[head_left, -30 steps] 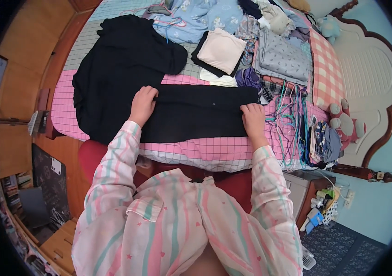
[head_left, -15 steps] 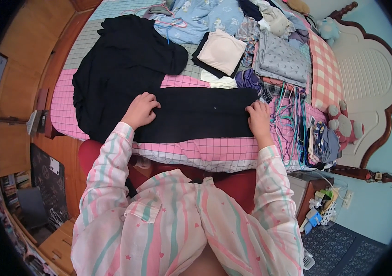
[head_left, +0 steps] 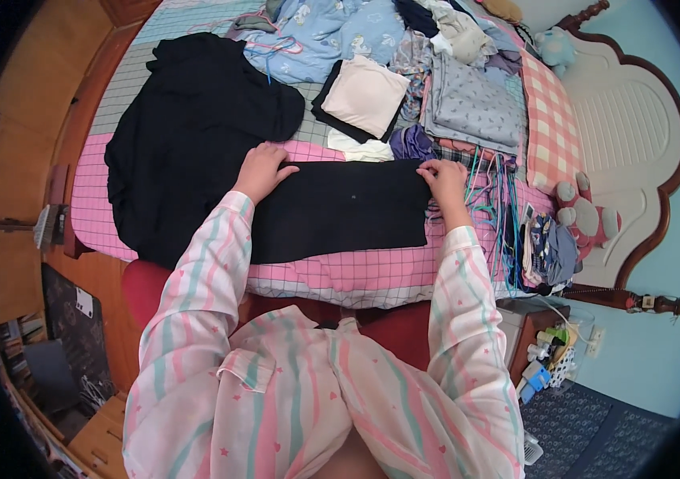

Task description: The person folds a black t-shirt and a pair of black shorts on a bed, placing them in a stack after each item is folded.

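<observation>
A black garment (head_left: 340, 209) lies flattened across the near side of the bed as a long rectangular panel. At its far right corner, my right hand (head_left: 446, 184) pinches the cloth between thumb and fingers. My left hand (head_left: 260, 176) grips the far edge near the panel's left end, its fingers bent and thumb pointing right. Left of that hand spreads a wide, rumpled mass of black cloth (head_left: 188, 136); whether it is one piece with the panel I cannot tell. Just beyond the panel lie a white cloth (head_left: 360, 147) and a purple bundle (head_left: 413, 144).
A cream folded garment (head_left: 366, 96) rests on black cloth behind the panel. Grey folded clothes (head_left: 474, 104) are stacked farther right. Several coloured hangers (head_left: 506, 207) lie by my right hand, beside rolled clothes (head_left: 546, 247) and a pink plush toy (head_left: 583, 214). The bed's pink checked cover (head_left: 340, 275) shows in front.
My left hand has moved right and away to the panel's far edge. My right hand has shifted to its far right corner. The whole view has moved slightly.
</observation>
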`<state>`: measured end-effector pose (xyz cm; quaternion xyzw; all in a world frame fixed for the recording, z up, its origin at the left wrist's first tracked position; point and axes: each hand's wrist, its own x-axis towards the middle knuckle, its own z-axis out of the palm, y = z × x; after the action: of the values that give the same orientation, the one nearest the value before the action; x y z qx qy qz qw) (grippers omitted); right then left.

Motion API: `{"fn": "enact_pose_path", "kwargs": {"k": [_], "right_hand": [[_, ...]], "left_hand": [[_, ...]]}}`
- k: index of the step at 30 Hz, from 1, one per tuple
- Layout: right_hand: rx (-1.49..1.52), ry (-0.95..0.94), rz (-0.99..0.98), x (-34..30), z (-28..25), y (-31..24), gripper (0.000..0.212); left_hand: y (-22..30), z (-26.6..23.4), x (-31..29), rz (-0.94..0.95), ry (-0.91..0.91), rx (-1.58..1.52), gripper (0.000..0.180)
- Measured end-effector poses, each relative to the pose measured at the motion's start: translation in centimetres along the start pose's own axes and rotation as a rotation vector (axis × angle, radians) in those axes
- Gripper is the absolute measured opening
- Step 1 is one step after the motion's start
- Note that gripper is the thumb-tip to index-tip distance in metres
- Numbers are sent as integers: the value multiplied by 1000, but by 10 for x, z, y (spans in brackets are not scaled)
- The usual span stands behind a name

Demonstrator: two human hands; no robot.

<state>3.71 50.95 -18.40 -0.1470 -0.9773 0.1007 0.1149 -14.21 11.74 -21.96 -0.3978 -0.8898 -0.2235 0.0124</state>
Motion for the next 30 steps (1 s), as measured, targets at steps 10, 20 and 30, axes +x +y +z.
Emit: {"fn": "enact_pose_path", "kwargs": {"k": [10, 20, 30], "right_hand": [[54, 95, 8, 14, 14, 13, 10], [307, 329, -217, -10, 4, -93, 4], [613, 199, 188, -62, 84, -129, 12]], "left_hand": [[-7, 12, 3, 64, 198, 43, 25], [49, 13, -3, 38, 177, -207, 17], [81, 40, -35, 173, -110, -49, 45]]}}
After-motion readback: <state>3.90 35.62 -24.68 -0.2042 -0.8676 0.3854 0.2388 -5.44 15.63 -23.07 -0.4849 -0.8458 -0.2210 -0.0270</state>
